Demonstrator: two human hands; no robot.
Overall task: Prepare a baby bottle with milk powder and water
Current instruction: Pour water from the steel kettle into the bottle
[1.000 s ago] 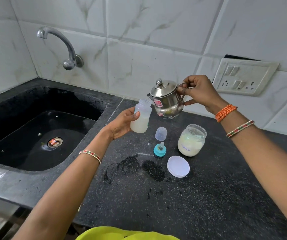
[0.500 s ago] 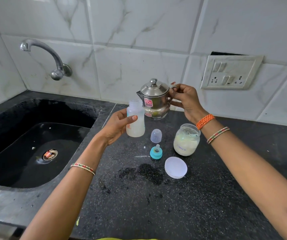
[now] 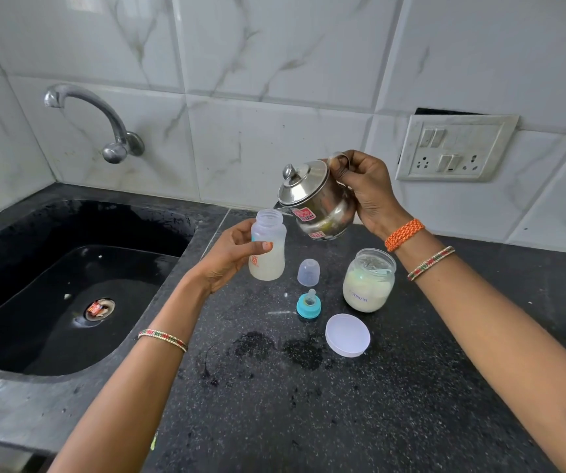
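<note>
My left hand [image 3: 230, 256] grips a clear baby bottle [image 3: 267, 250], open at the top and about half full of pale cloudy liquid. My right hand [image 3: 365, 191] holds a small steel kettle [image 3: 315, 201] by its handle. The kettle is tilted left, its spout right at the bottle's mouth. On the black counter [image 3: 411, 387] below stand the bottle's clear cap [image 3: 308, 272] and its teal-ringed teat [image 3: 308, 304]. An open jar of milk powder [image 3: 369, 280] stands to their right, its white lid [image 3: 347, 334] lying in front.
A black sink [image 3: 70, 295] with a steel tap [image 3: 104, 124] above lies to the left. A wet patch [image 3: 274, 349] darkens the counter in front of the teat. A switch and socket plate [image 3: 455, 148] is on the tiled wall at right.
The kettle has tipped further left and its spout has come to the bottle's mouth. The bottle stays in my left hand.
</note>
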